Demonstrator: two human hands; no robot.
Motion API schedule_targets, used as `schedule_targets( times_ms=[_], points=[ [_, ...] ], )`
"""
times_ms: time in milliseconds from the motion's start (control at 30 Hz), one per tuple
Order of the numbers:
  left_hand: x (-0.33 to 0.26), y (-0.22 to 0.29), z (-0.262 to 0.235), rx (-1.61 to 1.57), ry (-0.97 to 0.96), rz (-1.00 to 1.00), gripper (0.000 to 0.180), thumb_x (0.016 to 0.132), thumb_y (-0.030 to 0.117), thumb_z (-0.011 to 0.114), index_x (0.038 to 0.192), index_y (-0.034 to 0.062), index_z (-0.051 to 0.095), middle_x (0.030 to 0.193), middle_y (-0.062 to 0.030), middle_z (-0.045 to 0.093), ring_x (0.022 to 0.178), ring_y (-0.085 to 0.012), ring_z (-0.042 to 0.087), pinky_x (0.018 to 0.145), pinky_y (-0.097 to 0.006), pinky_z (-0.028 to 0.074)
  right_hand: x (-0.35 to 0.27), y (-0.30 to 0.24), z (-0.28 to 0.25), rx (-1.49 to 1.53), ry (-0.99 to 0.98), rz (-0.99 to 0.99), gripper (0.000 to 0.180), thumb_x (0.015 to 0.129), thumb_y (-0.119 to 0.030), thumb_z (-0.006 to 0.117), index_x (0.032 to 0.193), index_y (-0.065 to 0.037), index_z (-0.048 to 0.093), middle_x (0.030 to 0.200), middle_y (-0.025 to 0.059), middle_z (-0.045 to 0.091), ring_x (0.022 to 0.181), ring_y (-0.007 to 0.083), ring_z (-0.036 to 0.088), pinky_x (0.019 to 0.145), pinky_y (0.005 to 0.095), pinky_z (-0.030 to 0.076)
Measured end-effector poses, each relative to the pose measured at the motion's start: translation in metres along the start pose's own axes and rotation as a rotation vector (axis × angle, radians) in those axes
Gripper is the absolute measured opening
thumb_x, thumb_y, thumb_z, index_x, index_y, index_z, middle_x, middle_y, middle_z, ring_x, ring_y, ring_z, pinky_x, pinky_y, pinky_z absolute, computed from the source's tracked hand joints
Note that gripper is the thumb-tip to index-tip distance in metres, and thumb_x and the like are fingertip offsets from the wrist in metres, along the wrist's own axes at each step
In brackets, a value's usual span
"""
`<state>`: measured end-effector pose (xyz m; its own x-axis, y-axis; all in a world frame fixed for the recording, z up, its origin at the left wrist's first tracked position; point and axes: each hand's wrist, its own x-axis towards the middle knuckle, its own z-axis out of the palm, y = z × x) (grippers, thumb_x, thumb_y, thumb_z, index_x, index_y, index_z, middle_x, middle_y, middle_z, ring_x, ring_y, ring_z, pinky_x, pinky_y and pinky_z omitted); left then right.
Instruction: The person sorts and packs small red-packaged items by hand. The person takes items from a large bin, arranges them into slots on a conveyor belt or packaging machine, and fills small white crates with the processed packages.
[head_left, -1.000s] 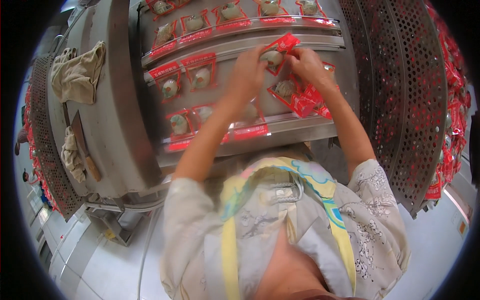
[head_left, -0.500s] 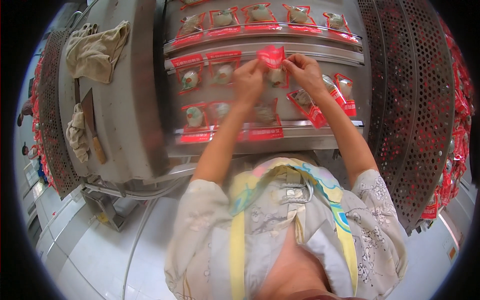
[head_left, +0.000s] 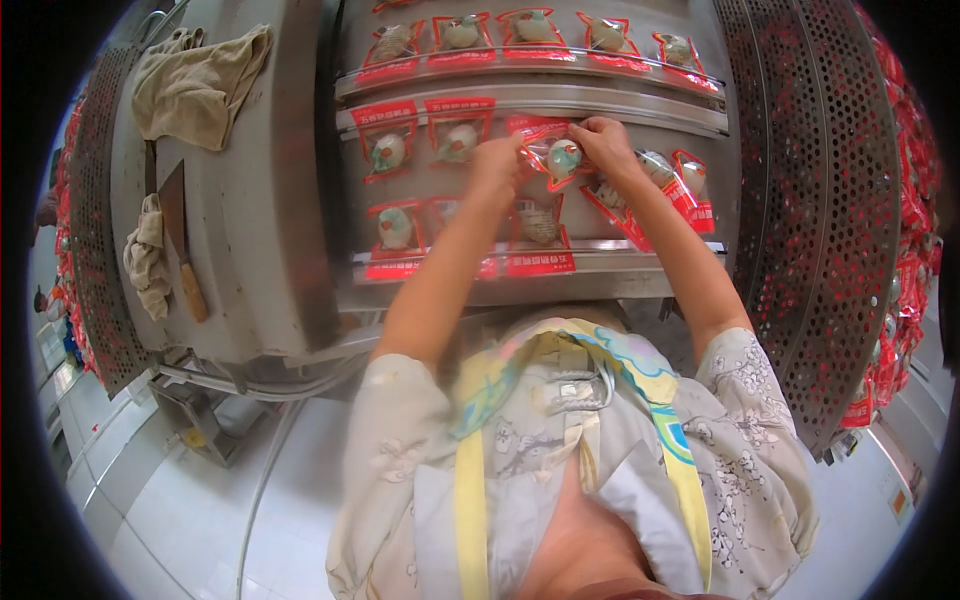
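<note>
A clear packet with red print and a pale egg-shaped piece inside, an egg packet (head_left: 563, 157), is stretched between my two hands over the metal surface. My left hand (head_left: 496, 165) is closed on its left edge, fingers partly hidden. At its upper right corner my right hand (head_left: 604, 148) pinches the film. Two similar packets (head_left: 457, 142) lie left of my left hand in the same row. Below them is another row, with one packet (head_left: 540, 222) just beneath the held one and others partly behind my left forearm. A few packets (head_left: 692, 178) overlap beside my right wrist.
Metal rails (head_left: 530, 90) cross the surface between rows, with more packets (head_left: 534, 28) farther back. A perforated metal panel (head_left: 800, 200) rises on the right, and red packets (head_left: 915, 180) sit beyond it. On the left ledge lie a cloth (head_left: 195, 85) and a wooden-handled blade (head_left: 180, 240).
The held packet has been spread flatter and turned, so its egg-shaped piece now shows plainly. Both hands remain on it. The whole view has shifted slightly.
</note>
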<state>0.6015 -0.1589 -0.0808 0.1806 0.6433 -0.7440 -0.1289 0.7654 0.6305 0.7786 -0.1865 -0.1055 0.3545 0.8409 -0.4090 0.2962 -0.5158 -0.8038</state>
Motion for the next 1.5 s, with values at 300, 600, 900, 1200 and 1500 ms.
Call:
schedule_targets(
  times_ms=[300,600,900,1200,1500],
  points=[
    [-0.031,-0.005,0.0,-0.086,0.013,0.026,0.017,0.087,0.021,0.051,0.091,0.0052,0.057,0.08,-0.0027,0.063,0.066,-0.012,0.061,0.058,-0.025,0.05,-0.022,-0.018,-0.006,0.18,-0.161,0.079,0.023,0.081,-0.022,0.063,0.077,0.001,0.064,0.06,0.0037,0.06,0.052,0.0094,0.055,0.047,0.0249,0.042],
    [0.008,-0.021,0.0,-0.156,0.053,-0.048,0.017,0.089,0.024,0.051,0.091,0.0076,0.056,0.083,-0.0024,0.062,0.071,-0.013,0.059,0.059,-0.026,0.048,-0.005,-0.011,-0.002,0.092,-0.075,0.067,0.023,0.081,-0.021,0.062,0.078,0.002,0.064,0.06,0.0043,0.059,0.051,0.0096,0.055,0.046,0.0251,0.042],
    [-0.026,-0.029,0.026,0.442,0.297,0.777,0.028,0.086,0.021,0.056,0.107,0.003,0.054,0.118,-0.0149,0.053,0.108,-0.0249,0.052,0.089,-0.037,0.042,-0.006,-0.003,0.0,0.496,-0.039,0.094,0.023,0.081,-0.02,0.063,0.083,0.002,0.065,0.067,0.0067,0.063,0.061,0.012,0.059,0.052,0.0277,0.045],
    [-0.023,-0.007,0.007,1.313,0.09,1.27,0.043,0.072,0.004,0.055,0.114,0.0141,0.054,0.127,-0.0146,0.045,0.123,-0.0344,0.038,0.101,-0.048,0.029,-0.002,-0.055,-0.011,-0.476,0.356,-0.57,0.016,0.076,-0.022,0.065,0.085,-0.01,0.062,0.081,0.0105,0.06,0.077,0.0295,0.059,0.068,0.0414,0.047],
    [-0.001,0.05,-0.02,1.183,0.437,1.432,0.032,0.074,0.009,0.061,0.105,0.0154,0.059,0.111,-0.0097,0.056,0.109,-0.0291,0.048,0.092,-0.044,0.038,0.014,-0.063,-0.009,-0.496,0.194,-0.478,0.018,0.075,-0.024,0.064,0.079,-0.007,0.06,0.078,0.0093,0.06,0.074,0.0278,0.058,0.064,0.0386,0.044]
  ],
)
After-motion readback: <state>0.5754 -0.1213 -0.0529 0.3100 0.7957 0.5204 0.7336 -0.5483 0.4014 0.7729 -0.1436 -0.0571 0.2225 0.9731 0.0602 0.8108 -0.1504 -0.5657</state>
